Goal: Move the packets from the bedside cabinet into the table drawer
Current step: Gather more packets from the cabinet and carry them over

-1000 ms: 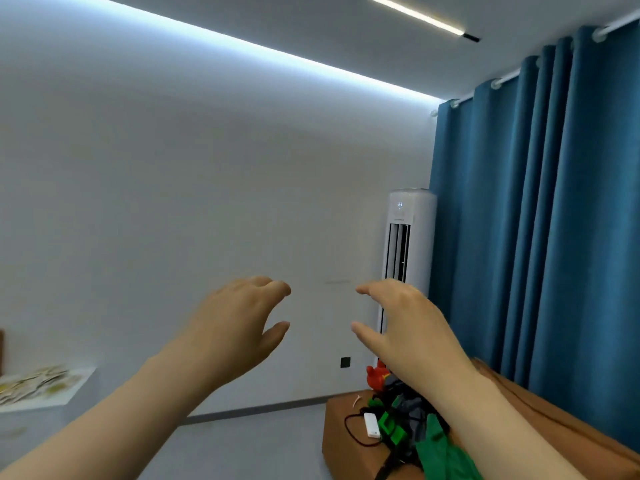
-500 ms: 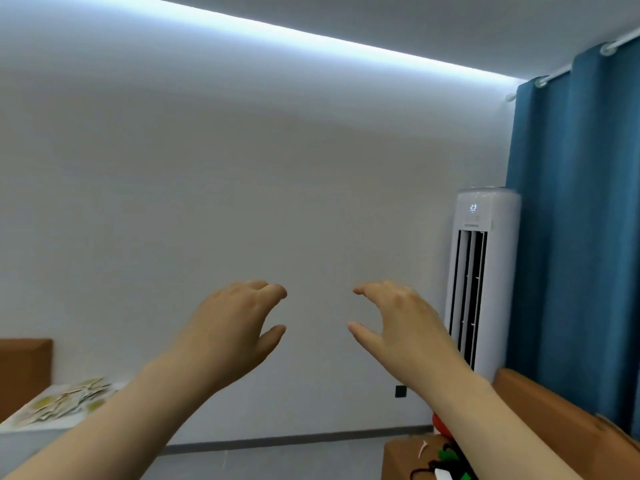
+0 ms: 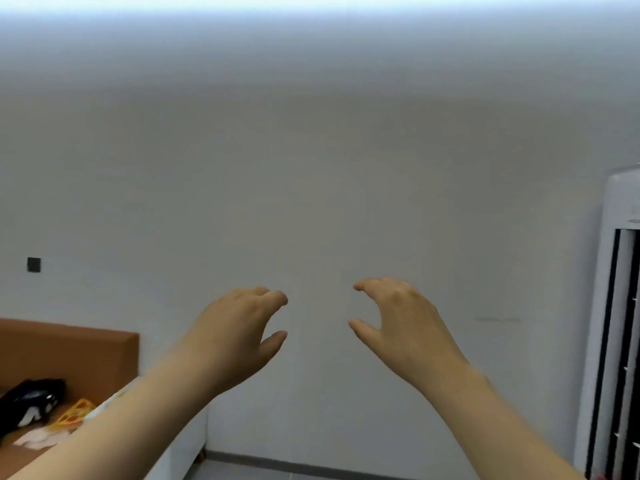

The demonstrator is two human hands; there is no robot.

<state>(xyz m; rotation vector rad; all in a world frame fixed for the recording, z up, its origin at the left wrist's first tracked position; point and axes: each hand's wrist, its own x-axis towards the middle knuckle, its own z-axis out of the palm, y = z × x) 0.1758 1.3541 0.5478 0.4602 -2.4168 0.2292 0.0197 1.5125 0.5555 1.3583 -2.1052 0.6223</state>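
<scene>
My left hand and my right hand are raised side by side in front of a bare white wall, fingers loosely curved, holding nothing. At the lower left the white bedside cabinet shows below my left forearm, which hides most of its top. Only a sliver of its top with what look like pale packets is visible beside my arm. No table drawer is in view.
A brown bed headboard stands at the lower left, with a black item, an orange patterned piece and white cloth on the bed. A white floor-standing air conditioner fills the right edge. A black wall switch sits left.
The view has swung left: the curtains and the cluttered brown table have gone out of view, the air conditioner has slid to the right edge, and the bed has appeared. Both hands keep their pose.
</scene>
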